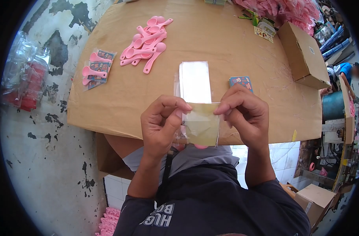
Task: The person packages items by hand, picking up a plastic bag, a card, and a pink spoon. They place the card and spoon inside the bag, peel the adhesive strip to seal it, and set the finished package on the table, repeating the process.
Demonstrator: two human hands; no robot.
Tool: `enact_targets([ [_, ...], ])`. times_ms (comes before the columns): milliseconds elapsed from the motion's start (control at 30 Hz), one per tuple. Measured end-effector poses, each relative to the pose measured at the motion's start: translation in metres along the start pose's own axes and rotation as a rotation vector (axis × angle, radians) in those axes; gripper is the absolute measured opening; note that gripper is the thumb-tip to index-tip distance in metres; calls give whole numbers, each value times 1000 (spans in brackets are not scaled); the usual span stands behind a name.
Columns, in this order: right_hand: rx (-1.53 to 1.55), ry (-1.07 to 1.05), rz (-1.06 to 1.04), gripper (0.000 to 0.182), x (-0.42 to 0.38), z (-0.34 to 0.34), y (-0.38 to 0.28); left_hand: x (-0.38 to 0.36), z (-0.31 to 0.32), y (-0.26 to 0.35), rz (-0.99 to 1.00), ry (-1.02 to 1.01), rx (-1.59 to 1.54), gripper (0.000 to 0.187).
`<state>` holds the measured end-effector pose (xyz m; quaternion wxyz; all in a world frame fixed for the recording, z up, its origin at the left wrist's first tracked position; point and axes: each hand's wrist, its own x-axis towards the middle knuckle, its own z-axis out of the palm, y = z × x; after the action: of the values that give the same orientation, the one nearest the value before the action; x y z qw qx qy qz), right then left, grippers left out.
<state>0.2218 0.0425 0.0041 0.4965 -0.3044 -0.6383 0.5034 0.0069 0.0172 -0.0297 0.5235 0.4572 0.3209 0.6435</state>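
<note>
Between my two hands is a small clear plastic bag (203, 126) with a pale yellowish sheet showing in it. My left hand (163, 118) pinches its upper left corner, and my right hand (242, 110) pinches the upper right one. A bit of pink shows under the bag's lower edge; what it belongs to is hidden. Just beyond the bag lies a stack of white sheets (195, 80) with clear plastic along its left side. Printed blue cards (244, 82) lie behind my right hand, which partly covers them.
A heap of pink spoons (146, 45) lies at the table's far left. Nearer the left edge, pink spoons (95, 72) rest on printed cards in clear bags. A cardboard box (305, 55) stands at the right edge, with pink bagged goods (283, 13) behind it. Another person (344, 70) is at far right.
</note>
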Motion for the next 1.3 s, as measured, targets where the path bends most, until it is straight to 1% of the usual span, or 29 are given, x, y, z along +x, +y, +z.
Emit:
enact_targets([
  [67, -5, -11, -12, 13, 0, -1, -2, 2, 2, 3, 5, 21, -27, 9],
  [133, -10, -20, -23, 11, 0, -1, -2, 4, 5, 12, -132, -11, -243, 12],
  [167, -25, -22, -19, 8, 0, -1, -1, 2, 2, 8, -134, -11, -242, 12],
  [233, -40, -23, -16, 6, -1, 0, 1, 2, -1, 2, -61, -34, -1, 16],
  [300, -117, -25, -28, 17, -2, 1, 9, 2, 14, 7, -105, 14, -14, 20],
  [333, -114, -30, -30, 17, -3, 2, 11, 2, 20, 11, -147, 63, -28, 24],
  [367, -10, 49, -12, 26, -5, 5, 13, 2, 17, 12, -142, 70, -24, 24],
  [400, 95, 126, 7, 34, -6, 8, 13, 2, 12, 14, -223, -11, -4, 28],
  [433, 102, 114, 7, 34, -6, 8, 13, 1, 8, 16, -305, -90, 16, 32],
  [467, 117, 101, -14, 40, -6, 7, 13, 1, 7, 18, -300, -77, 20, 32],
  [533, 137, 77, -34, 45, -6, 10, 10, 3, 9, 24, -387, -209, 50, 38],
  [567, 118, 90, 4, 39, -7, 12, 8, 0, 6, 17, -282, -192, 59, 34],
  [600, 98, 105, 41, 33, -7, 14, 7, 1, 2, 19, -279, -185, 61, 34],
  [633, 100, 101, 42, 33, -7, 12, 9, 3, -6, 23, -143, -141, 153, 33],
  [667, -92, 58, 18, 26, -7, 6, 12, 5, -13, 26, -7, -99, 243, 31],
  [700, -284, 16, -6, 19, -7, 3, 13, 7, -18, 36, 121, 7, 397, 29],
  [767, -332, 78, 18, 14, -7, 0, 13, 22, -40, 43, 427, 151, 598, 27],
  [833, -378, 142, 42, 11, -6, -1, 11, 35, -69, 62, 542, 230, 1022, 36],
  [867, -528, 128, 25, 12, -4, -1, 7, 36, -73, 68, 543, 225, 1021, 36],
  [900, -679, 115, 10, 14, -2, -2, 6, 37, -74, 72, 455, 264, 1130, 43],
  [933, -680, 121, 14, 14, -2, -1, 8, 37, -76, 75, 364, 302, 1238, 50],
  [967, -750, 76, -52, 17, -1, 2, 13, 34, -82, 73, 320, 259, 1251, 59],
  [1000, -818, 29, -119, 20, 0, 5, 17, 30, -83, 67, 319, 255, 1249, 59],
  [1067, -853, -22, -85, 22, -1, 16, 21, 22, -80, 54, 338, 146, 1145, 51],
  [1100, -885, -76, -54, 23, -2, 20, 22, 18, -75, 49, 329, 149, 1143, 51],
  [1167, -886, -100, -17, 22, -1, 23, 25, 12, -61, 38, 259, 8, 984, 39],
  [1200, -886, -113, 15, 21, 1, 24, 26, 9, -55, 34, 257, 15, 982, 39],
  [1267, -876, -113, 8, 19, 1, 23, 34, 3, -43, 28, 153, -109, 920, 27],
  [1300, -865, -103, 2, 17, 2, 22, 36, 1, -39, 25, 153, -109, 916, 27],
])
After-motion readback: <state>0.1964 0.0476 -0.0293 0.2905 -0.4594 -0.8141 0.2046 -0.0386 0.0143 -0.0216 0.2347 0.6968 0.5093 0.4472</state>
